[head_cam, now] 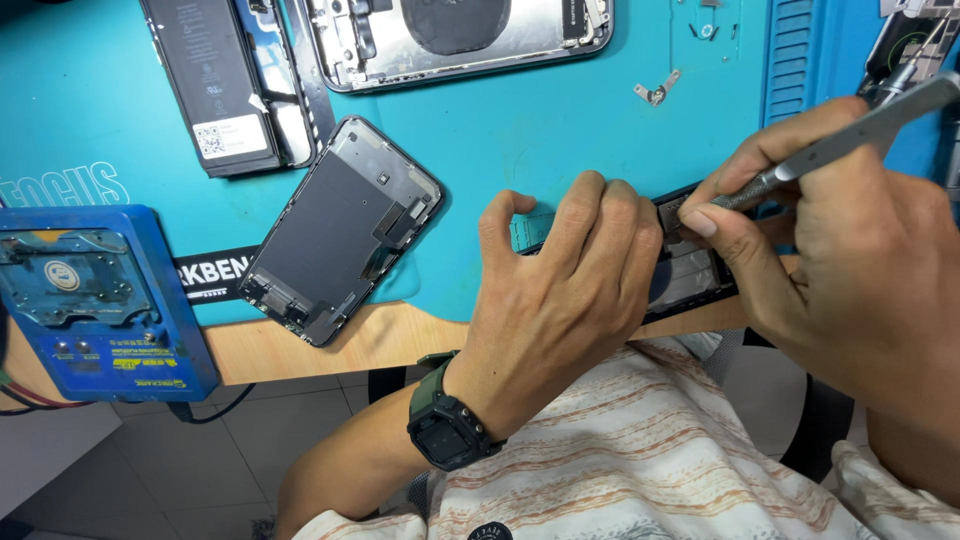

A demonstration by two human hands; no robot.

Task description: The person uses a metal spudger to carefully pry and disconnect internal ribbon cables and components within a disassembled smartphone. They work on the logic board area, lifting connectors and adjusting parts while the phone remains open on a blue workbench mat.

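Phone chassis (690, 275), a dark, opened handset body with bare internal parts, lay at about four o'clock on the turquoise rubber work mat (520, 130), close to the mat's near edge and mostly hidden by both hands. The left hand (565, 280) pressed down on the chassis with curled fingers, pinning it flat; a dark green square wristwatch (448, 425) sat on that wrist. The right hand (840, 240) pinched a slim grey metal screwdriver (850, 135) between thumb and forefinger, its knurled tip angled down into the top end of the chassis.

Judging from the grip, the work would go best with the tool kept steady and seated squarely, light pressure only, and the left hand holding the body so it could not slide off the mat's edge.

At nine o'clock from the hands lay a detached dark phone screen panel (340, 230), face down and tilted, overhanging the pale wooden bench edge (330, 345). At eleven o'clock rested a black rectangular battery (222, 80), and at twelve o'clock a silver-framed open phone housing (460, 35). A small loose metal bracket (655, 92) lay at one o'clock. A blue box-shaped repair fixture (95, 300) stood far off at nine o'clock. The person wore a striped beige shirt (650, 450).
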